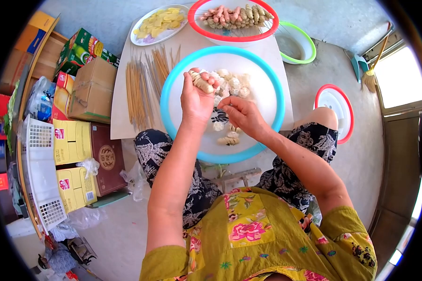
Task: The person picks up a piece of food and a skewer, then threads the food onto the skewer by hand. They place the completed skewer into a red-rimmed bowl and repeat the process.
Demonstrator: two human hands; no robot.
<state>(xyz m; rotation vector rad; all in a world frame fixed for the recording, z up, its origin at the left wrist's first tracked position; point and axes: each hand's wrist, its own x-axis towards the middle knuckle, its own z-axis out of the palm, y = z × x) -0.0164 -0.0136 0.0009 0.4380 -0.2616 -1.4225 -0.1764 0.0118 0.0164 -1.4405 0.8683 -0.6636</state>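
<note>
Left hand point(195, 100) holds dumplings point(201, 82) (carton point(72, 142) print unreadable) over basin point(173, 79).

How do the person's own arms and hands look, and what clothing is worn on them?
Both arms are bare from the upper arm down. The left hand and right hand wear no gloves, and no rings or watch can be seen. Short olive-yellow sleeves cover the shoulders, part of a top printed with pink flowers.

A low white table point(122, 126) carries a blue-rimmed basin point(173, 79), loose bamboo skewers point(138, 89), a plate of yellow slices point(160, 22) and a red-rimmed tray of skewered food point(234, 16). On the concrete floor point(361, 154) beside it sit a green-rimmed basin point(297, 44) and a red-rimmed basin point(335, 105).
</note>
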